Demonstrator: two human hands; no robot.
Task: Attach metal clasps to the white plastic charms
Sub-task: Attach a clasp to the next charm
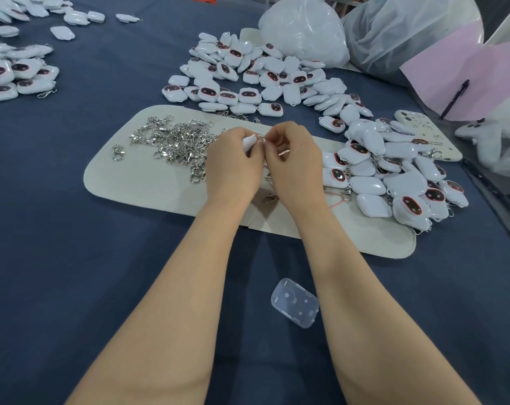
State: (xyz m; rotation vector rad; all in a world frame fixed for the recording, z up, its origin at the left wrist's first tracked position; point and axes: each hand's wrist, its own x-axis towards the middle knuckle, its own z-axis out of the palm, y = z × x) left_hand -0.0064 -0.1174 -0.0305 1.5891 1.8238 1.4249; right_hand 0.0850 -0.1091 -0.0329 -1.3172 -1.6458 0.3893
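Observation:
My left hand (233,162) grips a white plastic charm (249,141), mostly hidden inside the fingers. My right hand (293,159) pinches a small metal clasp (264,139) against the charm's edge; both hands meet over the pale felt mat (136,176). A heap of loose silver clasps (174,141) lies on the mat just left of my hands. One more clasp (270,197) lies on the mat between my wrists. A pile of white charms with dark faces (259,74) sits beyond the mat.
A second charm pile with clasps fitted (399,176) lies to the right on the mat. More charms (17,74) lie far left on the blue cloth. A clear plastic case (294,302) is near my right forearm. Plastic bags (306,27), pink paper with a pen (455,97), and a phone (423,133) stand at right.

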